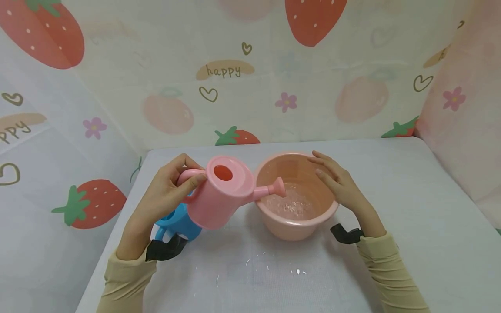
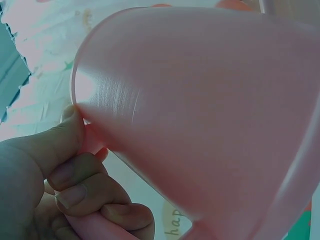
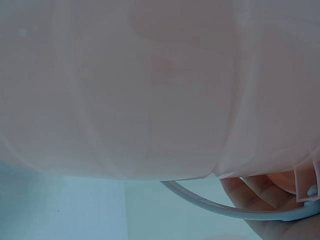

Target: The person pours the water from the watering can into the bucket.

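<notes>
My left hand (image 1: 166, 191) grips the handle of a pink watering can (image 1: 219, 200), thumb at its upper rim; the left wrist view shows the fingers (image 2: 82, 192) curled round the handle. The can is held up and tilted, its spout over a pale pink bucket (image 1: 291, 230). Rippled water (image 1: 293, 204) lies in the bucket; I cannot tell whether any pours from the spout. My right hand (image 1: 342, 182) rests on the bucket's right rim with fingers extended. Bucket wall fills most of the right wrist view, a thin bail handle (image 3: 225, 212) below it.
A blue watering can (image 1: 182, 224) stands behind and below the left hand, partly hidden. Water drops (image 1: 298, 272) dot the white table (image 1: 274, 287) in front of the bucket. Printed cloth walls (image 1: 297, 69) enclose the back and sides.
</notes>
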### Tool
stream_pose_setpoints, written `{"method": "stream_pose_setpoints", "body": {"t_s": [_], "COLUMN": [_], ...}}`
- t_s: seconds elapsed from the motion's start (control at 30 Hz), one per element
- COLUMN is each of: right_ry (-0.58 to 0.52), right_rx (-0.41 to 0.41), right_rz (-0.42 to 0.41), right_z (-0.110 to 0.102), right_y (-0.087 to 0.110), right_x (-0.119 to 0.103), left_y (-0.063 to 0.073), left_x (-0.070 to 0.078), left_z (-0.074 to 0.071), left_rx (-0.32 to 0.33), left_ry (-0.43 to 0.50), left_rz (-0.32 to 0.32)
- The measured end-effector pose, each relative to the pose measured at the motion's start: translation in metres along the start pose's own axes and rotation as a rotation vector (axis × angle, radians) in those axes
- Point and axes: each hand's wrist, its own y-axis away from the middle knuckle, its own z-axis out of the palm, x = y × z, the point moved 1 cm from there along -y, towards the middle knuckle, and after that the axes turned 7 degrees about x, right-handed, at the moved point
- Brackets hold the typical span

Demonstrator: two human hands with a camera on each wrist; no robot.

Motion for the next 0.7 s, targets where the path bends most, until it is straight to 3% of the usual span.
{"method": "stream_pose_setpoints", "body": {"t_s": [0.7], "right_ry": [0.016], "right_rx": [0.016], "right_rz": [-0.014], "right_z": [0.0004], "right_y": [-0.0007], "right_x": [0.0052], "left_y": [-0.0003], "left_x": [0.001], "left_z": [-0.0006], "left_rx": [-0.008], "left_ry": [0.005], "left_rz": [0.01]}}
